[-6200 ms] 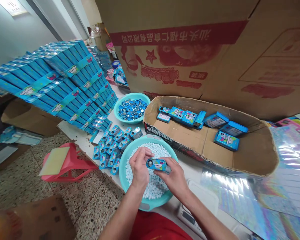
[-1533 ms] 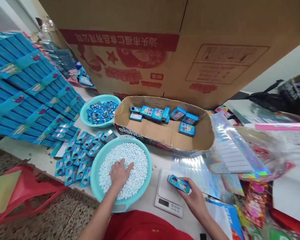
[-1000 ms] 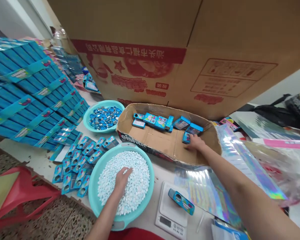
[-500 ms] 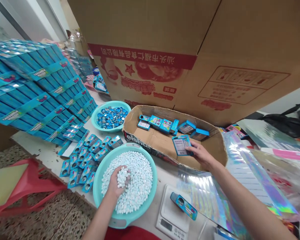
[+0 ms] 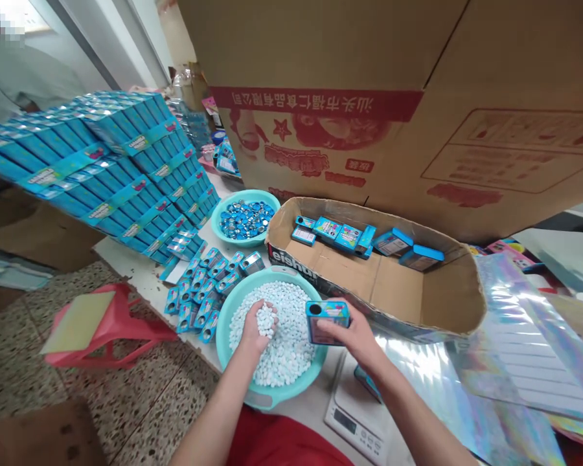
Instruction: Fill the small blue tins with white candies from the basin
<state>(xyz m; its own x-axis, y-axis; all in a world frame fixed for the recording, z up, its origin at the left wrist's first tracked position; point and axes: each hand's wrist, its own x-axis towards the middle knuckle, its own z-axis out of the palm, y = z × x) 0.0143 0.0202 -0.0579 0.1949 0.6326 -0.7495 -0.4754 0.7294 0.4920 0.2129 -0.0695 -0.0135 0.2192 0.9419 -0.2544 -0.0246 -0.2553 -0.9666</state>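
Note:
My left hand (image 5: 257, 330) is cupped around a handful of small white candies, held just above the teal basin (image 5: 233, 304) full of the same candies. My right hand (image 5: 352, 333) grips a small blue box (image 5: 326, 320) upright over the basin's right rim, its round hole on the top end. Another blue box (image 5: 366, 380) lies on the white scale (image 5: 354, 414), partly hidden by my right forearm.
A low cardboard tray (image 5: 466, 304) holds several blue boxes. A second teal bowl (image 5: 218, 223) holds blue caps. Loose small boxes (image 5: 206, 285) lie left of the basin, beside stacked blue cartons (image 5: 102, 168). A big carton (image 5: 418, 97) stands behind. Holographic sheets (image 5: 515, 362) lie at right. A red stool (image 5: 107, 323) stands on the floor.
My right hand left one box on the scale, took another from the tray and carried it over the basin. My left hand scooped up candies and lifted them.

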